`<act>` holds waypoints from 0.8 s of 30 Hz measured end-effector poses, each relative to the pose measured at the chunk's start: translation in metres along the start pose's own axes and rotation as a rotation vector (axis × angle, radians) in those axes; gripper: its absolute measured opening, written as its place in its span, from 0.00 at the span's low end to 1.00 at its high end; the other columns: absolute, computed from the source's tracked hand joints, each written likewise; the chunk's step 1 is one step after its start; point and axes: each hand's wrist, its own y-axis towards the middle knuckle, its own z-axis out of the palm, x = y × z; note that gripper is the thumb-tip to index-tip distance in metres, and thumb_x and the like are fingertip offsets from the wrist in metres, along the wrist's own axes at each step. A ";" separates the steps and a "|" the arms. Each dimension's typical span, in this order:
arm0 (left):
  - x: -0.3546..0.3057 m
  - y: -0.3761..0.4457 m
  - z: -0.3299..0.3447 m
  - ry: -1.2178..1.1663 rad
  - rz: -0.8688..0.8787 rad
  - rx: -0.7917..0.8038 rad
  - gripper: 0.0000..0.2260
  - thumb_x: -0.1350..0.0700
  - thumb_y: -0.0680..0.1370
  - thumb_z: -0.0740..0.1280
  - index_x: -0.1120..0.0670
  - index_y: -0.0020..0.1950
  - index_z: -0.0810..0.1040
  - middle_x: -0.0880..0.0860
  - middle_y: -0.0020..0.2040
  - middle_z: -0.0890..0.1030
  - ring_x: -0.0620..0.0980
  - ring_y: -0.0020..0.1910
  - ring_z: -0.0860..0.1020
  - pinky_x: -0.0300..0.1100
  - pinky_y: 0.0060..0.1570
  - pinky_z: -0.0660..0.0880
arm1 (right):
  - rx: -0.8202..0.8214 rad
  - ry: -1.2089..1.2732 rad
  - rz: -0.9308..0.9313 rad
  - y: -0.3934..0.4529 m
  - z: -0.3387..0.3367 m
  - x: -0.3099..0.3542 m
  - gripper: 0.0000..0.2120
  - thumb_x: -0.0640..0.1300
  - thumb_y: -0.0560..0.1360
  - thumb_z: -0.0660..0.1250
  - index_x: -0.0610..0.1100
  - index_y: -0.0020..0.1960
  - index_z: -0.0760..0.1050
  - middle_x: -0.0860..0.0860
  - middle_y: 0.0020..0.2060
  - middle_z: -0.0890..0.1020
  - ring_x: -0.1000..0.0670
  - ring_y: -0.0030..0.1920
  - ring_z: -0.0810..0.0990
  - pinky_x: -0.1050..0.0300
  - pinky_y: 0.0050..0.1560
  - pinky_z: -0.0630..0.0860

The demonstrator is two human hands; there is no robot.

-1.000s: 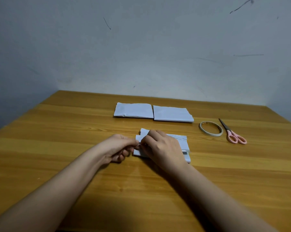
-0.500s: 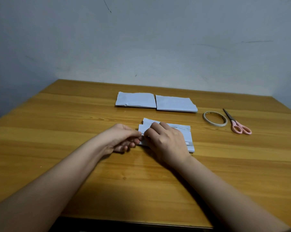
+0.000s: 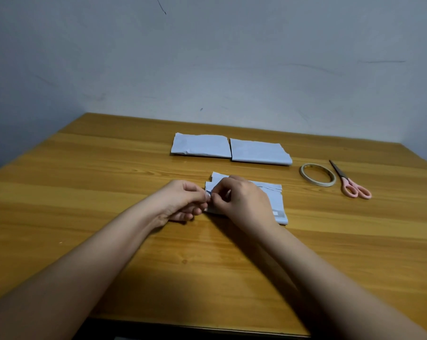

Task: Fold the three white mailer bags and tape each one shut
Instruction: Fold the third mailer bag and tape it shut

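Three white bags lie on the wooden table (image 3: pixel 85 192). The nearest bag (image 3: pixel 273 200), folded, sits under the right hand (image 3: pixel 244 200), whose curled fingers meet the left hand (image 3: pixel 180 202) at the bag's left edge, both pinching something small there. A small pale label on its near right corner is too blurred to read. Two folded bags (image 3: pixel 229 149) rest touching farther back. A tape roll (image 3: pixel 318 174) and pink scissors (image 3: pixel 352 184) lie to the right. Compared with half a second ago, the hands sit slightly higher off the bag.
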 end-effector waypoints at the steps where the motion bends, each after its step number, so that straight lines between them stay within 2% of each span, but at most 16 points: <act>1: 0.001 0.000 0.000 0.008 0.017 -0.006 0.05 0.59 0.76 0.68 0.54 0.40 0.79 0.49 0.30 0.81 0.41 0.23 0.74 0.31 0.21 0.68 | 0.038 0.019 0.032 0.002 -0.002 0.001 0.06 0.51 0.73 0.65 0.51 0.43 0.79 0.54 0.42 0.80 0.52 0.45 0.78 0.56 0.39 0.72; 4: 0.003 0.002 0.001 0.036 0.059 -0.015 0.05 0.61 0.76 0.67 0.55 0.40 0.78 0.50 0.30 0.80 0.42 0.23 0.74 0.32 0.21 0.68 | 0.136 0.091 0.127 0.010 -0.009 0.002 0.06 0.52 0.71 0.67 0.52 0.40 0.79 0.55 0.40 0.82 0.51 0.44 0.80 0.56 0.40 0.74; 8: 0.003 0.002 0.003 0.087 0.098 -0.033 0.07 0.63 0.76 0.65 0.55 0.39 0.77 0.50 0.29 0.79 0.44 0.23 0.74 0.32 0.21 0.67 | 0.214 0.072 0.164 0.017 -0.013 0.005 0.05 0.52 0.70 0.68 0.52 0.37 0.79 0.54 0.39 0.82 0.50 0.44 0.80 0.56 0.41 0.75; 11: 0.003 0.002 0.004 0.108 0.118 -0.037 0.07 0.64 0.76 0.64 0.55 0.39 0.76 0.50 0.28 0.79 0.46 0.25 0.73 0.33 0.22 0.67 | 0.217 0.017 0.158 0.018 -0.014 0.008 0.06 0.52 0.70 0.67 0.51 0.39 0.80 0.54 0.39 0.83 0.49 0.44 0.80 0.57 0.39 0.73; 16: 0.004 0.007 0.004 0.154 0.138 -0.051 0.09 0.62 0.76 0.65 0.53 0.37 0.76 0.53 0.29 0.78 0.48 0.26 0.73 0.35 0.23 0.67 | 0.126 -0.147 0.079 0.015 -0.011 0.015 0.10 0.54 0.71 0.66 0.49 0.43 0.79 0.50 0.41 0.82 0.45 0.44 0.79 0.56 0.38 0.71; 21: 0.004 0.006 0.004 0.113 0.119 -0.032 0.08 0.62 0.77 0.65 0.55 0.38 0.76 0.52 0.29 0.78 0.48 0.26 0.73 0.34 0.22 0.67 | 0.122 -0.135 0.075 0.014 -0.008 0.011 0.09 0.53 0.72 0.65 0.48 0.43 0.79 0.51 0.41 0.82 0.45 0.44 0.79 0.57 0.36 0.68; 24: 0.003 0.004 0.002 0.080 0.113 -0.008 0.07 0.61 0.77 0.67 0.56 0.38 0.78 0.51 0.30 0.80 0.44 0.24 0.74 0.34 0.21 0.68 | 0.184 -0.036 0.121 0.016 -0.010 0.005 0.08 0.51 0.71 0.64 0.49 0.41 0.79 0.52 0.39 0.82 0.47 0.43 0.79 0.56 0.38 0.73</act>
